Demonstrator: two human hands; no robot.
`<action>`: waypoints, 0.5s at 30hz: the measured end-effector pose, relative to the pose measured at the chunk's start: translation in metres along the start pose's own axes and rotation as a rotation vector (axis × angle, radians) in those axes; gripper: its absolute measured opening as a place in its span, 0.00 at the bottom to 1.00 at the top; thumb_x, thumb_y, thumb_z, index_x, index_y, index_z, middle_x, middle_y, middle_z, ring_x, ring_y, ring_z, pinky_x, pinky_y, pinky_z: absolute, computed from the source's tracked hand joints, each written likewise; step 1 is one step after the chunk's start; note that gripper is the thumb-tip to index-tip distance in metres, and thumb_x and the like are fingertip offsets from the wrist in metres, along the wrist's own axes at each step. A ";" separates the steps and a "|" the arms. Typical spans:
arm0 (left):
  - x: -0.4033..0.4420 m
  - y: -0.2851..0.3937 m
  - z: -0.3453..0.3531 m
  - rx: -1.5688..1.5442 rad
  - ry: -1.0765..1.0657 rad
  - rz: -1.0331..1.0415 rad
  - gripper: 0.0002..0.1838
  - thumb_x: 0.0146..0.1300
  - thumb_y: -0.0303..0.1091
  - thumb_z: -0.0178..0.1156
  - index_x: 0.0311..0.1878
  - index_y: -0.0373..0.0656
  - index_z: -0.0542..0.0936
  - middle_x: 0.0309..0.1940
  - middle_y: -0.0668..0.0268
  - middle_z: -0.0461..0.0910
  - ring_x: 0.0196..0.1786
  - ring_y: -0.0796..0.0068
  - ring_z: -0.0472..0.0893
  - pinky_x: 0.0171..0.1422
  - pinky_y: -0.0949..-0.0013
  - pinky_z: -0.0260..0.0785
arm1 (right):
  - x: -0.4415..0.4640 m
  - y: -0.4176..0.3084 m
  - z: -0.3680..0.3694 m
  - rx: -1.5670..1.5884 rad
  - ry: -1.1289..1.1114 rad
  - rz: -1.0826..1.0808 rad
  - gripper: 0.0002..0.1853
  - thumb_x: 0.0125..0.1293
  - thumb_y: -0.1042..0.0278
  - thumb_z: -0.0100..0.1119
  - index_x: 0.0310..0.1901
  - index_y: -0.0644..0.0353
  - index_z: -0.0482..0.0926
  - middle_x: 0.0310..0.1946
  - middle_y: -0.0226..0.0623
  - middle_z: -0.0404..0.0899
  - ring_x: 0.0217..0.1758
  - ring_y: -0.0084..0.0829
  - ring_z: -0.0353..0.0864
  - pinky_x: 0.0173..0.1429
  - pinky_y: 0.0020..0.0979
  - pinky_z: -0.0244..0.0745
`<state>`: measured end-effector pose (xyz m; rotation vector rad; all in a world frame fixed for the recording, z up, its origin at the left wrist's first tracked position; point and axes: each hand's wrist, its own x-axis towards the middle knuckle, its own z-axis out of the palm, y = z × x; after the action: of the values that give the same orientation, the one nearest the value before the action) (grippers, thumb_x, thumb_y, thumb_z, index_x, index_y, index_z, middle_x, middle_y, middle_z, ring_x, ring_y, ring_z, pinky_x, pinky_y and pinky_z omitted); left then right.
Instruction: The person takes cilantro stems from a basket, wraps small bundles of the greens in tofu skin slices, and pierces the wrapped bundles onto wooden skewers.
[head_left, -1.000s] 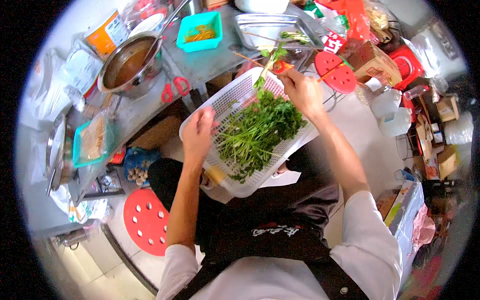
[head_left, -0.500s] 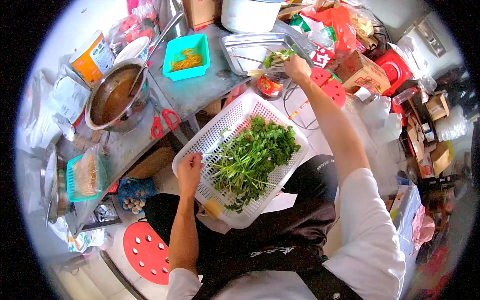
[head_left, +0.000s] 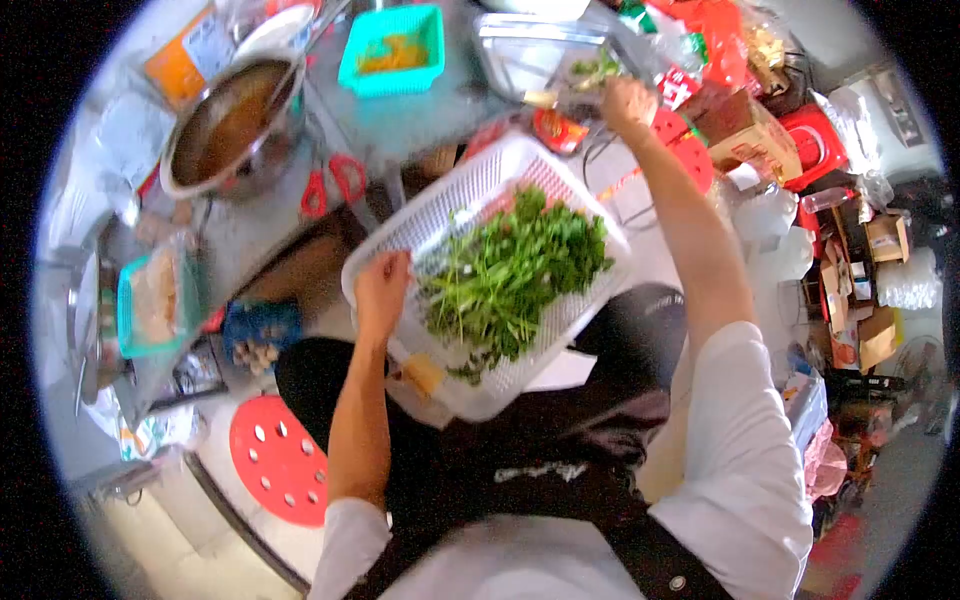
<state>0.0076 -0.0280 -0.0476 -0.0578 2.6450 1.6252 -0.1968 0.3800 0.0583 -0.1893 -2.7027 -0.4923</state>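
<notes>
A white perforated basket (head_left: 470, 400) rests tilted across my lap, with a loose heap of leafy green herbs (head_left: 520, 260) in it. My left hand (head_left: 381, 292) is over the basket's left side, fingers pinched together; blur hides what they hold. My right hand (head_left: 630, 105) reaches out to the near right corner of a shallow metal tray (head_left: 515, 55). Its fingers are closed at a small bunch of leafy greens (head_left: 597, 68) over the tray. A pale stick-like piece (head_left: 540, 99) lies at the tray's near edge.
On the table at left stand a metal pot of brown sauce (head_left: 230, 130), red-handled scissors (head_left: 333, 184) and a turquoise basket (head_left: 392, 85) with yellow strips. Red stools (head_left: 280, 460) are on the floor. Boxes (head_left: 755, 140) and plastic jugs (head_left: 770, 220) crowd the right.
The view has tilted, so table and basket appear higher and the picture is blurred. My right hand stays by the tray with the greens; my left hand stays at the basket's left side.
</notes>
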 end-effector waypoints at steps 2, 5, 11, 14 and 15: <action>-0.005 0.010 -0.006 -0.100 0.054 0.028 0.14 0.64 0.37 0.54 0.37 0.34 0.79 0.23 0.63 0.79 0.25 0.78 0.78 0.32 0.73 0.68 | -0.034 -0.017 -0.041 0.205 0.097 -0.021 0.13 0.59 0.62 0.51 0.45 0.48 0.79 0.39 0.40 0.81 0.40 0.45 0.81 0.43 0.44 0.76; -0.006 0.008 -0.014 -0.163 0.076 -0.026 0.14 0.65 0.37 0.52 0.41 0.34 0.79 0.28 0.64 0.80 0.28 0.77 0.80 0.34 0.72 0.70 | -0.093 -0.050 -0.049 0.598 0.154 -0.260 0.15 0.61 0.55 0.54 0.46 0.51 0.79 0.37 0.40 0.81 0.39 0.41 0.81 0.42 0.41 0.76; -0.022 0.003 -0.019 -0.250 0.091 -0.119 0.12 0.65 0.34 0.53 0.43 0.36 0.80 0.31 0.65 0.81 0.29 0.79 0.80 0.34 0.75 0.71 | -0.246 -0.125 -0.038 0.903 -0.391 -0.525 0.10 0.59 0.61 0.55 0.41 0.51 0.80 0.38 0.35 0.81 0.38 0.37 0.80 0.42 0.36 0.75; -0.024 0.000 -0.018 -0.223 0.079 -0.126 0.12 0.65 0.34 0.53 0.43 0.36 0.79 0.31 0.65 0.81 0.29 0.80 0.79 0.34 0.75 0.72 | -0.271 -0.147 -0.046 0.891 -0.400 -0.484 0.08 0.54 0.62 0.57 0.35 0.53 0.80 0.33 0.38 0.80 0.36 0.40 0.80 0.39 0.40 0.76; -0.025 0.001 -0.018 -0.239 0.081 -0.132 0.12 0.65 0.34 0.54 0.43 0.36 0.79 0.31 0.65 0.81 0.29 0.80 0.79 0.34 0.76 0.72 | -0.273 -0.153 -0.046 0.802 -0.431 -0.488 0.09 0.53 0.62 0.57 0.34 0.54 0.80 0.33 0.38 0.80 0.37 0.40 0.80 0.39 0.40 0.76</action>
<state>0.0320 -0.0431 -0.0380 -0.3049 2.4265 1.9209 0.0394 0.2045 -0.0579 0.6602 -3.1082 0.6003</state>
